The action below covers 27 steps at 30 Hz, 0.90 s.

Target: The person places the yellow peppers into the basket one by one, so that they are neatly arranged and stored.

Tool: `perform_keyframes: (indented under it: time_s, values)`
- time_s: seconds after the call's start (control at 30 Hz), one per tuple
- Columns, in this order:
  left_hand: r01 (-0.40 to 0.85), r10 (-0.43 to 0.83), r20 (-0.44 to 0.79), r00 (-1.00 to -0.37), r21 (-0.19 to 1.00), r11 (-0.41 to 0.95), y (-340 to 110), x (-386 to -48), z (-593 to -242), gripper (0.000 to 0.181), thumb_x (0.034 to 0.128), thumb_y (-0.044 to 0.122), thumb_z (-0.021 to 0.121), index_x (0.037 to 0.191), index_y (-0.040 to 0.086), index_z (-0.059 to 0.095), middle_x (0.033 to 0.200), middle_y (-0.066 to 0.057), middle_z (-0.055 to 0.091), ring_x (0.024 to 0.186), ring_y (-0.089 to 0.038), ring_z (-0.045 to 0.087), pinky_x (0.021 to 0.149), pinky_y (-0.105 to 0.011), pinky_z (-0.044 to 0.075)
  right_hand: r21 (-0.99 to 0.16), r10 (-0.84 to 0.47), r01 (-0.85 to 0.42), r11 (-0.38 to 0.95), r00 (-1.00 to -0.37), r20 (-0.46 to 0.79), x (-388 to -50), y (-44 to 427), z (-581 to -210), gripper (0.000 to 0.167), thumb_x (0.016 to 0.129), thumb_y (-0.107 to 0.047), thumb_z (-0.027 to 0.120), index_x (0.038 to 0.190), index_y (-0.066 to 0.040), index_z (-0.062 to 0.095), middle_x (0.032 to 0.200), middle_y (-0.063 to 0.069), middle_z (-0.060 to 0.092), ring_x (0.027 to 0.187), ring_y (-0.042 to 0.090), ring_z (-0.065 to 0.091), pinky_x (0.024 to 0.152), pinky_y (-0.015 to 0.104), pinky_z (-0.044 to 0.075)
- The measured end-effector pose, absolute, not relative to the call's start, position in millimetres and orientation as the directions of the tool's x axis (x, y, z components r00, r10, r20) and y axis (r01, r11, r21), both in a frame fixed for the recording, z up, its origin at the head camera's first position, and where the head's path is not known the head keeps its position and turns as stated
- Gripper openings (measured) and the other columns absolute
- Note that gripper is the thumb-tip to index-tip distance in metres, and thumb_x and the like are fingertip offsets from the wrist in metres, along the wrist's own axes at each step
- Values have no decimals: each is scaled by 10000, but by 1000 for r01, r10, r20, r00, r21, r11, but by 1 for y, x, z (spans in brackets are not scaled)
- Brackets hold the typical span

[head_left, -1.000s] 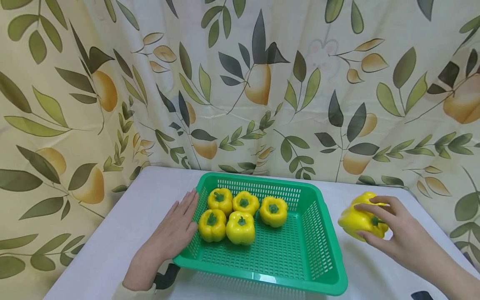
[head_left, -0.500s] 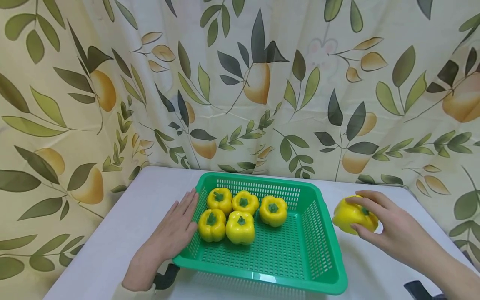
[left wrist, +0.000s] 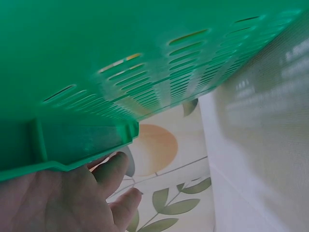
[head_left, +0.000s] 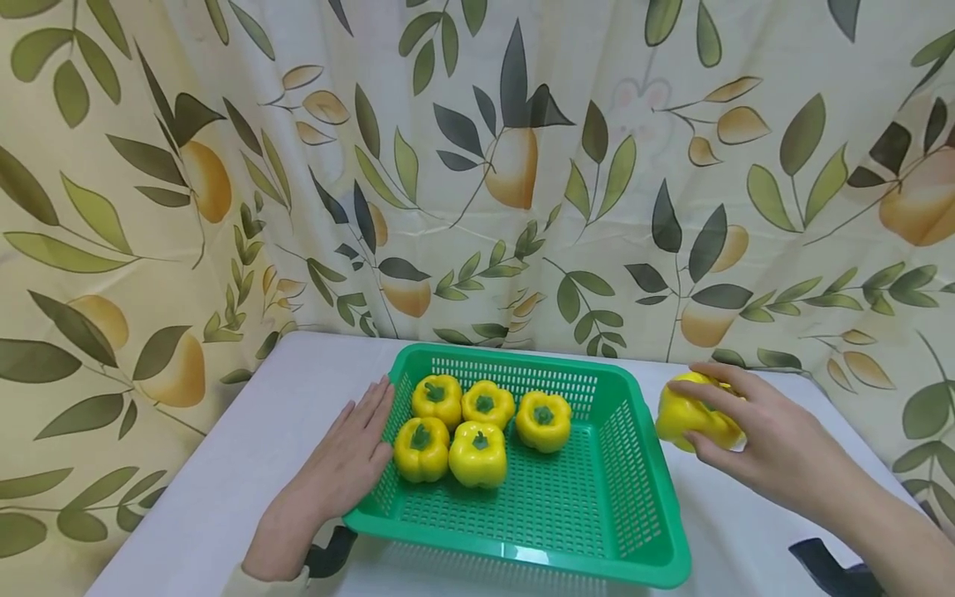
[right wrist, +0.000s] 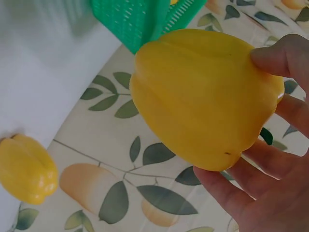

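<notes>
In the head view, my right hand grips a yellow bell pepper just right of the green basket. Thumb and fingers hold the same bell pepper from the side in the right wrist view; it looks lifted off the table. My left hand lies with straight fingers along the basket's left rim. Seen from below in the left wrist view, that hand touches the underside of the rim. Several yellow bell peppers with green stems sit in the basket's left and middle part.
Another yellow bell pepper lies on the white table, low at the left of the right wrist view. A curtain printed with leaves and fruit hangs behind the table and along its left side.
My right hand has moved left with the bell pepper, closer to the basket's right rim, and the pepper has turned so its stem faces away from view. The left hand stays still.
</notes>
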<state>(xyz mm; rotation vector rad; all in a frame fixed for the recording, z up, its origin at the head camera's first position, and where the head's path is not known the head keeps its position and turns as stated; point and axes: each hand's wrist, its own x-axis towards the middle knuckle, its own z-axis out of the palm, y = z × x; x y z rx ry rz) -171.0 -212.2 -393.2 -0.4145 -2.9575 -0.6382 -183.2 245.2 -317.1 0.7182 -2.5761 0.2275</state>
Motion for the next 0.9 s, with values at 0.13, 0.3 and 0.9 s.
perform_keyframes:
  time_s: [0.13, 0.3, 0.9]
  values:
    - [279, 243, 140, -960, 392, 877, -212, -171, -394, 632, 1006, 173, 399, 1576, 35, 164, 1680, -76, 84, 1554, -268, 111, 1250, -539, 136, -31, -466, -543, 839, -748, 473, -184, 238, -313, 613, 669, -171, 872, 1244, -237, 669, 1312, 170, 564, 970, 352, 638, 660, 444, 612]
    - [277, 242, 138, -960, 389, 878, -213, -171, -394, 632, 1007, 177, 400, 1576, 38, 164, 1680, -68, 77, 1555, -266, 109, 1249, -539, 137, -14, -499, -575, 818, -722, 480, -186, 227, -308, 608, 674, -175, 868, 1242, -244, 662, 1293, 131, 565, 940, 288, 636, 632, 346, 610]
    - [272, 237, 137, -962, 394, 878, -212, -172, -394, 633, 998, 169, 399, 1575, 38, 173, 1679, -56, 72, 1554, -263, 111, 1250, -535, 138, -46, -599, -690, 723, -659, 455, -190, 188, -312, 509, 713, -170, 849, 1185, -246, 674, 1295, 75, 581, 1017, 216, 623, 737, 342, 609]
